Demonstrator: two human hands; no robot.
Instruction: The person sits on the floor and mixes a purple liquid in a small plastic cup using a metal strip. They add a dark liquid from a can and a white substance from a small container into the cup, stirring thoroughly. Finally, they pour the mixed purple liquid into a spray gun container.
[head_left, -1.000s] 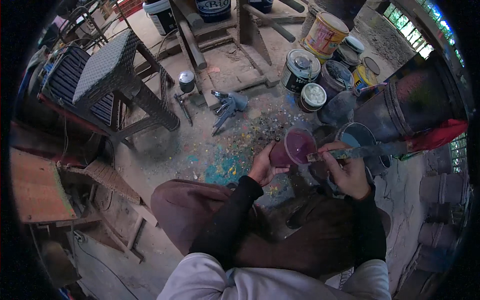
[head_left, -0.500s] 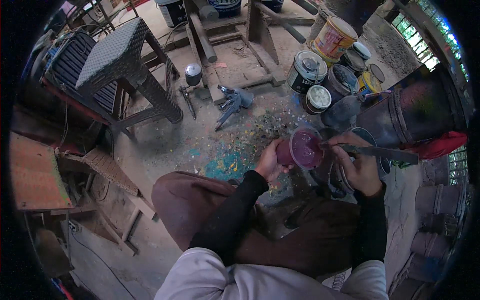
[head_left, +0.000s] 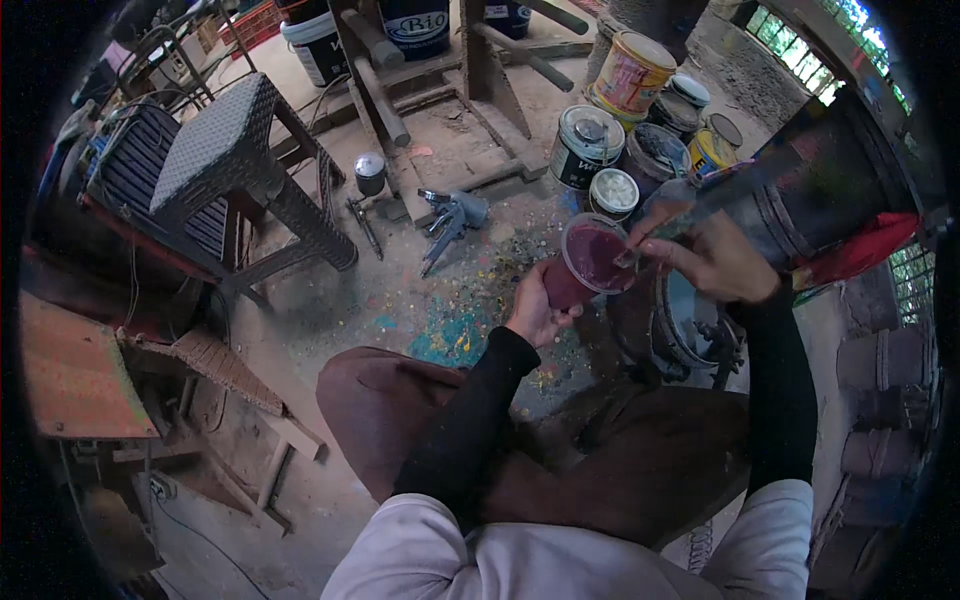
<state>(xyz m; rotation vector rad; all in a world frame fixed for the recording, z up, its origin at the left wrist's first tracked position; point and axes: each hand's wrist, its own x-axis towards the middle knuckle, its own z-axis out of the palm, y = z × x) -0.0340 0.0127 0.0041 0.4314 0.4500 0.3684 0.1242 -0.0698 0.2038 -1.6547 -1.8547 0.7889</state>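
Left fingers (head_left: 568,315): curled partway closed around the cup's near left side and underside, gripping it.
Right fingers (head_left: 662,250): pinched together on a thin mixing tool (head_left: 626,259), bent over the cup's right edge; the hand is a little blurred.
Cup: a clear-rimmed plastic cup (head_left: 569,284), held off the floor in front of the knees, its mouth turned up and toward the right hand.
Contents: purple-maroon liquid (head_left: 592,250) inside the cup.
Tool: its lower end is at the cup's mouth, over the liquid; the upper part is too blurred to follow, and I cannot tell whether the tip touches the liquid.
Open bucket: a round bucket (head_left: 658,326) with blue-grey inside, just below the right hand.
Paint cans: a small can with a white top (head_left: 614,188) near the cup, a larger lidded can (head_left: 588,142) behind it, then a yellow-and-red pail (head_left: 634,72).
Spray gun: a silver-grey spray gun (head_left: 447,226) lying on the floor ahead and to the left of the cup.
Floor: a concrete floor (head_left: 300,320) speckled with paint, turquoise thickest near the left knee.
Stool: a grey woven-pattern stool (head_left: 215,140) well apart, to the left.
Cloth: a red cloth (head_left: 862,250) at the far right.
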